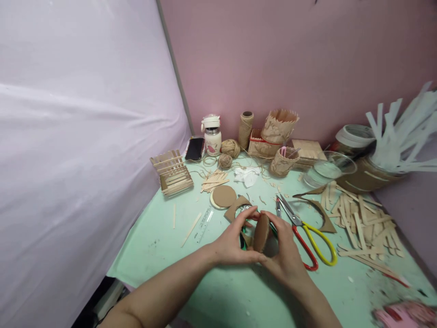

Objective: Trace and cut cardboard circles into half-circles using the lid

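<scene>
Between my two hands a round cardboard disc [261, 233] stands nearly on edge, tilted so that its face looks narrow. My left hand [235, 241] curves round its left side, and my right hand [286, 248] grips it from the right, thumbs meeting at the bottom. Beneath them lies a cardboard offcut [236, 206], partly covered, with dark green handles of some tool showing. Just beyond my left hand rests another cardboard disc [224, 197] on a pale round piece. Scissors [297, 222] with one red and one yellow handle lie beside my right hand.
Loose popsicle sticks [363, 223] are heaped at the right. A clear ruler [205, 224] lies on the left. Along the back stand a stick-built tray [175, 175], a phone [195, 149], a white bottle [213, 139], twine [231, 148], and a glass bowl [324, 171].
</scene>
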Tool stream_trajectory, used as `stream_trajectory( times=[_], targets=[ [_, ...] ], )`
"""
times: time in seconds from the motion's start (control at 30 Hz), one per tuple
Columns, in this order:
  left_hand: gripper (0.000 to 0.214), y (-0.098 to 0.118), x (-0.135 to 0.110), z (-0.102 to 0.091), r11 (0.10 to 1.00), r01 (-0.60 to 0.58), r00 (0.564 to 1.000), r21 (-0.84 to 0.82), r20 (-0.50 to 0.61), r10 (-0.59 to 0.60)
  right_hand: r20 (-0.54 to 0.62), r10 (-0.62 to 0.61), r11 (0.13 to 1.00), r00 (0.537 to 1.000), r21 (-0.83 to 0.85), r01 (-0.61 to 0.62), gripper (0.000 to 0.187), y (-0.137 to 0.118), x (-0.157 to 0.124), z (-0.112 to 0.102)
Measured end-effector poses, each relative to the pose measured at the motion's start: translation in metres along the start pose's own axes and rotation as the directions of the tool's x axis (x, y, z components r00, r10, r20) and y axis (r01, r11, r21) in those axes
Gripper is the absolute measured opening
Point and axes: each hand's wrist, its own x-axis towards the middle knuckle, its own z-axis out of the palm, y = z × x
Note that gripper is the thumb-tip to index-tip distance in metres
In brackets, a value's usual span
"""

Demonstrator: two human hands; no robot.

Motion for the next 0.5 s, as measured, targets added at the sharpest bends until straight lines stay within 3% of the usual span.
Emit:
stream_trajectory(
  times=[0.1,0.3,0.5],
  targets=[
    [0.106,0.001,0.001,-0.002,1.0,0.015,1.0,0.023,-0.015,-0.015,0.027,-0.014,1.0,1.0,0.016,0.014,0.079,0.002,-0.002,0.003],
    [0.101,-0.006,0.001,-0.005,0.999,-0.016,0.989,0.043,-0.148,0.022,-0.001,0.071,0.997,0.997,-0.033,-0.071,0.105,0.004,-0.005,0.007],
    [0.106,-0.011,0.003,-0.007,0.999,-0.045,0.967,-0.013,-0.25,0.041,-0.042,0.06,0.994,0.997,-0.085,-0.063,0.092,0.006,0.0,0.004]
  ],
)
